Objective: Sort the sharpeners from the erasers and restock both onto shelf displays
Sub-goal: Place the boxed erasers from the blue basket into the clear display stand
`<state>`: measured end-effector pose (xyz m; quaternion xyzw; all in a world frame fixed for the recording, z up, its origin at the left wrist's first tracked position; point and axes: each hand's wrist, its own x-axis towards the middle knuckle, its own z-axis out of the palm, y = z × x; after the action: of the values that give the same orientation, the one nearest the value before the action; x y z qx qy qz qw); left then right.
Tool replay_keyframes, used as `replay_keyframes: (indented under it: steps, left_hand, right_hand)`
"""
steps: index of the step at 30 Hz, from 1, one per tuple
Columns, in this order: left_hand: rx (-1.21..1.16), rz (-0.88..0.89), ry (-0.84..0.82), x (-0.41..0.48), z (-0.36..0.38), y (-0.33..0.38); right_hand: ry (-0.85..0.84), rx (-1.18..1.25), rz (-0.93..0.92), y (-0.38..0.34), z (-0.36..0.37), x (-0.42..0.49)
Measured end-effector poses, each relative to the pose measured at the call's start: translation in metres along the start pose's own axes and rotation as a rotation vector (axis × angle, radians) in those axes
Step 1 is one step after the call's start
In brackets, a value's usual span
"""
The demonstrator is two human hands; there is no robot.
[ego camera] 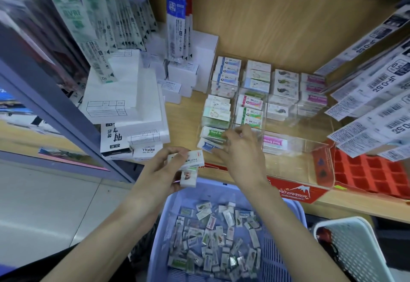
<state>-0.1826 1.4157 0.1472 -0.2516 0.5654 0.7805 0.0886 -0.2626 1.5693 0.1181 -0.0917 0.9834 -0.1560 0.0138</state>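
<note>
Your left hand (164, 168) sits just left of centre. Its fingers and thumb are curled round a few boxed erasers (188, 163), held over the far rim of the blue basket (281, 233).

Your right hand (241, 150) is at two o'clock from the left one and reaches into the front row of the clear display tray (315, 148). Its fingertips are down at the stack of green and blue erasers (210, 136) in the front left compartment. Whether they pinch anything there cannot be told.

A pink eraser (274, 143) lies in the compartment at three o'clock from that hand. Toward twelve o'clock, the back rows of the tray are packed with shelved erasers (255, 82).

At six o'clock, the blue basket holds a heap of loose erasers (210, 237). A white basket (355, 248) stands beside it at five o'clock.

On the wooden shelf (186, 113), a red tray (366, 170) lies at three o'clock and white boxes (124, 95) are piled at ten o'clock. Refill packs (377, 95) hang at two o'clock.
</note>
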Motion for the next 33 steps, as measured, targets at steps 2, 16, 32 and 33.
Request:
replay_keyframes:
  steps: [2, 16, 32, 33]
  left_hand:
    - [0.014, 0.022, -0.026, -0.001, 0.001, 0.0]
    - [0.085, 0.03, -0.211, -0.005, 0.021, 0.004]
    - [-0.043, -0.049, -0.175, 0.002, 0.045, 0.006]
    - [-0.05, -0.031, -0.209, 0.001, 0.045, 0.004]
  right_hand:
    - [0.077, 0.345, 0.005, 0.006, -0.008, -0.016]
    - [-0.086, 1.166, -0.021, -0.002, -0.035, -0.067]
    - [0.055, 1.335, 0.087, 0.003, -0.041, -0.075]
    - [0.07, 1.355, 0.092, 0.005, -0.043, -0.074]
